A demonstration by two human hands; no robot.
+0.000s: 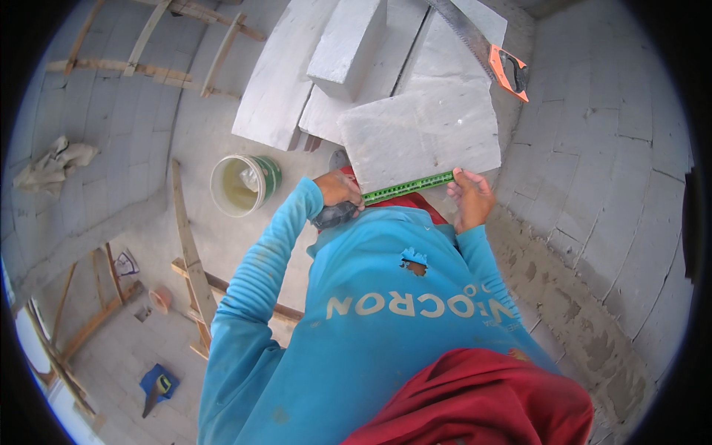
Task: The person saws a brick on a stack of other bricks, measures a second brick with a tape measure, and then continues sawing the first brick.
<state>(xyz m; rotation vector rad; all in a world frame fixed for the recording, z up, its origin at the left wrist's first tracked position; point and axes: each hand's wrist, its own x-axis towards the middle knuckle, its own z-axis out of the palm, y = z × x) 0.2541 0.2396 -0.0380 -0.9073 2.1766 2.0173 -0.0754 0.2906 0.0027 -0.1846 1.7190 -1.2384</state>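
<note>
My left hand (339, 191) is closed round the dark case of a tape measure (334, 216). Out of the case runs a bright green blade (408, 188), drawn straight along the near edge of a pale grey block (424, 137). At the blade's far right end, the thumb and fingers of my right hand (473, 200) pinch it by the block's near right corner. This block lies flat, slightly askew, on other pale blocks. A handsaw (507, 73) with an orange and black handle rests on the blocks beyond, its blade pointing up and left.
A smaller block (347, 48) lies on top of the stack (278, 81). To the left stands a green-and-white bucket (236, 185) with cloudy liquid and a plastic bag. Timber pieces (189, 245) lean farther left. A grey block wall (593, 170) rises on the right.
</note>
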